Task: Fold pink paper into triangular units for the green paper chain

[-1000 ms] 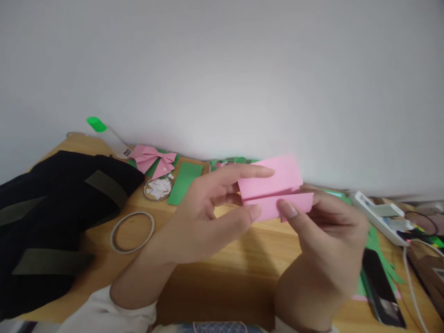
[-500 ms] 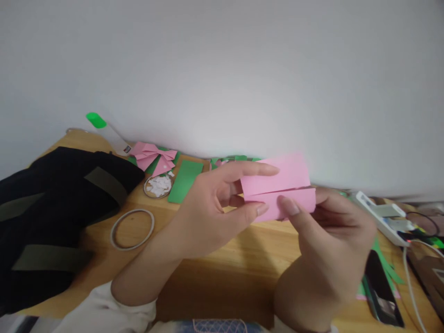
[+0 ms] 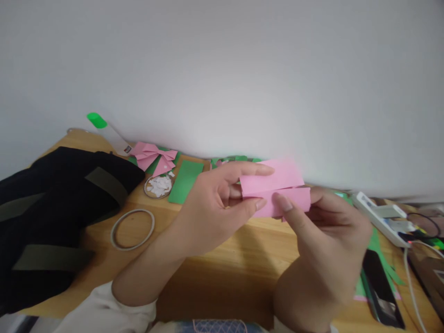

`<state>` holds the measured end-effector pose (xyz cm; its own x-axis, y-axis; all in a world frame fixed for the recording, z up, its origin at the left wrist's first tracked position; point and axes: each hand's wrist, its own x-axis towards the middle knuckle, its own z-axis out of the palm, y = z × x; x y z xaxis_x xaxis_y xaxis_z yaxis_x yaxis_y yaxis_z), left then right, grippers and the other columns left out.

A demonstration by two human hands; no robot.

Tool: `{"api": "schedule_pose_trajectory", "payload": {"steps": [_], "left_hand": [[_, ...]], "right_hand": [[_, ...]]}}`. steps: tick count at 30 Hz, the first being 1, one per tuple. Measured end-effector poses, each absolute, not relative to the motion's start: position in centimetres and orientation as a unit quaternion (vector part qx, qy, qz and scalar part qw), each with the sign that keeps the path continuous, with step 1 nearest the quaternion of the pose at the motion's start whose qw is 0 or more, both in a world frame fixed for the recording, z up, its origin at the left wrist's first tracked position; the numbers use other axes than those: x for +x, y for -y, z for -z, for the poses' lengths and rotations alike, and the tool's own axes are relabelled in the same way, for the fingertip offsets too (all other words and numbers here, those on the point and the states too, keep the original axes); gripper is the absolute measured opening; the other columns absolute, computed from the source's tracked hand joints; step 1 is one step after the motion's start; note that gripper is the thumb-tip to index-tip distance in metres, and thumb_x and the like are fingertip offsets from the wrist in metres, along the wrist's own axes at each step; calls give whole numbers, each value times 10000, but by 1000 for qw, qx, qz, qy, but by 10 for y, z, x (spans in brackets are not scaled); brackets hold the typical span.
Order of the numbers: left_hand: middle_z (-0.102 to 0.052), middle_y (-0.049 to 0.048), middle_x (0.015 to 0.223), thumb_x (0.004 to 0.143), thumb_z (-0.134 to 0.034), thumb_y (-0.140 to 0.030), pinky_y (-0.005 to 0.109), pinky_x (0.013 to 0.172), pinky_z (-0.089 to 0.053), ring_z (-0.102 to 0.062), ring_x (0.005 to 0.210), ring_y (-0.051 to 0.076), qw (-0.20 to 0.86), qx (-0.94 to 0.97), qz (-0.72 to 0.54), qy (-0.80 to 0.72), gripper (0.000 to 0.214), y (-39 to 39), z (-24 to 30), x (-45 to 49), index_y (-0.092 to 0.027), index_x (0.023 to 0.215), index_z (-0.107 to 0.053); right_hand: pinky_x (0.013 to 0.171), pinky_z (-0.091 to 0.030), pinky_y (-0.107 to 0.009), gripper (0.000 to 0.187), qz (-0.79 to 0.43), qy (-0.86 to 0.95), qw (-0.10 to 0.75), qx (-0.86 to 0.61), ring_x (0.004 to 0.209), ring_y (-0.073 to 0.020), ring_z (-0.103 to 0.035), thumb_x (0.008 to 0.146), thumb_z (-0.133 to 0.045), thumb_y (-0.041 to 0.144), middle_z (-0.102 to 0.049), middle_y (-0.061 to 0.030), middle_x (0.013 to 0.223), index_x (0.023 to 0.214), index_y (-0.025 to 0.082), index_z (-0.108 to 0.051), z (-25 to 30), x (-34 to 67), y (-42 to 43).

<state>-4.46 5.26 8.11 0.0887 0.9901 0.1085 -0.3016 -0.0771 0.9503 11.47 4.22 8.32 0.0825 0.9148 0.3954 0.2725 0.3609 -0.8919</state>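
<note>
Both my hands hold a folded pink paper [image 3: 277,187] in the air above the wooden table [image 3: 222,263]. Two flaps of the paper meet along a middle seam. My left hand [image 3: 211,215] pinches its left end, forefinger lying along the upper flap and thumb on the lower one. My right hand [image 3: 322,245] grips the right end, thumb pressed on the lower flap and fingers behind it.
A black bag [image 3: 52,217] fills the left of the table, with a tape ring [image 3: 132,229] beside it. Along the wall lie a pink paper bow [image 3: 152,157], a green paper strip [image 3: 185,181] and a dish of white scraps [image 3: 158,186]. A power strip [image 3: 379,217], cables and a dark phone [image 3: 379,286] are at the right.
The pink paper has dropped slightly and its upper flap lies flatter. Both thumbs have slid closer together along the lower flap.
</note>
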Motion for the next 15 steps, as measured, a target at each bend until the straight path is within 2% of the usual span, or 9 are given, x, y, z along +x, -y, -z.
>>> {"api": "schedule_pose_trajectory", "payload": {"steps": [4,9,15], "left_hand": [[-769,-3,856,721,-677,-38,162,452,-507,-688,568,111,563,467,-571,-373,314,-53,-85,-44,-251,937,-763],[-771,-3,971,736,-665,-17,179,600,-573,-726,713,118,576,454,-570,-371,308,-52,-88,-42,-246,921,-754],[-696,-18,668,740,-674,-28,206,575,-572,-737,791,185,568,458,-565,-385,275,-53,-87,-41,-238,902,-746]], "right_hand": [[516,-472,-225,133,-290,612,550,-488,555,-104,-559,783,-766,163,-668,42,612,691,228,-694,-83,114,-43],[492,-475,-232,150,-288,612,547,-493,535,-111,-568,777,-766,176,-662,40,594,666,224,-677,-84,114,-44],[469,-464,-219,200,-286,619,535,-498,511,-104,-560,773,-759,171,-644,45,565,620,221,-641,-87,113,-46]]}}
